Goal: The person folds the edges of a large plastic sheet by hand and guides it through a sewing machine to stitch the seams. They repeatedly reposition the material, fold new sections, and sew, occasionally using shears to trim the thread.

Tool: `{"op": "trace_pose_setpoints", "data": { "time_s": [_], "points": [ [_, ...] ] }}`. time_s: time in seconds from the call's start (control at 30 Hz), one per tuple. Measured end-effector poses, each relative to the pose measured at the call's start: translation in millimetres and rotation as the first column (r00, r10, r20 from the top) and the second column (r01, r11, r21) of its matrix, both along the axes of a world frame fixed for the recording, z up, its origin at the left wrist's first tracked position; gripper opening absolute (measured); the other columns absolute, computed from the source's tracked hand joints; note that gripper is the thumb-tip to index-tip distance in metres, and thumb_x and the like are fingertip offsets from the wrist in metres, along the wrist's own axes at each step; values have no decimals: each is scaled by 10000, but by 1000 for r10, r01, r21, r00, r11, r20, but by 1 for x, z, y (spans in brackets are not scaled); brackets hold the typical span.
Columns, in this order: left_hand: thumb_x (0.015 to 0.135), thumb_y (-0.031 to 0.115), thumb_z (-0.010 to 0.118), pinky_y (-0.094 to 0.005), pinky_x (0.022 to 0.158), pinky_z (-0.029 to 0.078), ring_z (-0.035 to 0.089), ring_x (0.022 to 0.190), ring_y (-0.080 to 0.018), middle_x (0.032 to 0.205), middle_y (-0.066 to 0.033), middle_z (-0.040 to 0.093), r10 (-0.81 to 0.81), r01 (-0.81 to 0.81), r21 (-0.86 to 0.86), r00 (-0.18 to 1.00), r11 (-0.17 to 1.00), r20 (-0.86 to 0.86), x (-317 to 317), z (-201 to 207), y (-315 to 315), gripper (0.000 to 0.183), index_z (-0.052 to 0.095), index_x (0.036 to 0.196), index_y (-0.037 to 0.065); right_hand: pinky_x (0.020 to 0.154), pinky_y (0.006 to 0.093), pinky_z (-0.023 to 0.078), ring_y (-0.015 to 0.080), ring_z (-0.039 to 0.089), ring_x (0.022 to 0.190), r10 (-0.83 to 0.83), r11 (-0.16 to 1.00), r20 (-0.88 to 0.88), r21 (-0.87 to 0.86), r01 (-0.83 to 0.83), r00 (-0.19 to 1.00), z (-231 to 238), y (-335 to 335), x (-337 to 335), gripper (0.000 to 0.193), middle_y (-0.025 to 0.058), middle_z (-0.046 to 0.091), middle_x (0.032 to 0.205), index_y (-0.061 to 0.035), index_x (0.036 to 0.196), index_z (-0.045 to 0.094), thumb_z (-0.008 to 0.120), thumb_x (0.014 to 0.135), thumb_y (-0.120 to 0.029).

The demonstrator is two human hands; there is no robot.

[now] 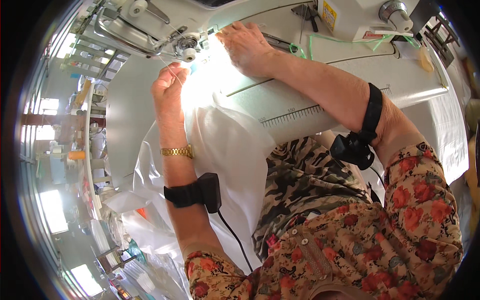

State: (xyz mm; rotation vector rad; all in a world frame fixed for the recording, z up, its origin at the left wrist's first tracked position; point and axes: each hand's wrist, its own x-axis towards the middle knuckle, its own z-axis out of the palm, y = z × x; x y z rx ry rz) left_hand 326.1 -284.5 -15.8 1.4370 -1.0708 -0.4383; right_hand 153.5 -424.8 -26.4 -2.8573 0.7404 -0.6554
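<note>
Sitting at a sewing machine with a smooth pale-grey metal head [197,19], bare hands both up by the needle area. Got a big piece of sheer, white, crinkly fabric [230,130] running from under that blinding work light, over the front edge of a long pale-grey metal bed [280,100], then down beside a pair of green-brown camouflage trousers [310,172].

Left hand [169,87]: just below the machine head, fingers bent in close to the thumb, right at the fabric's bright end. Can't tell if actually pinching, way too much glare. Thin pale thread [176,75] crossing right there too.

Right hand [246,49]: resting low over the bed, on the other side of the glare, fingers curled forward. Can't tell if pressing or gripping, tips mostly washed out.

Also wearing a gold metal-link wristwatch [177,151] on the left wrist, plus a black strapped-on box [211,192] further down that forearm.
</note>
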Motion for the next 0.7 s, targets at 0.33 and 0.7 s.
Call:
{"op": "trace_pose_setpoints", "data": {
  "time_s": [0.33,0.7],
  "points": [
    [820,110,700,-241,844,438,570,907,-118,967,-63,638,36,-46,-54,984,997,-174,-3,-1,-3,234,653,988,-45,1035,428,337,228,457,1199,-47,997,-90,56,52,995,5,2,0,431,75,539,1256,-58,1283,514,558,855,-89],
    [838,111,692,-225,791,442,580,854,-108,917,-47,646,7,-6,9,985,1000,-171,-6,7,-5,192,656,973,-20,965,442,346,214,481,1154,-39,999,-68,25,41,997,6,2,0,404,57,564,1160,-95,1240,553,611,847,-165]
  ]
}}
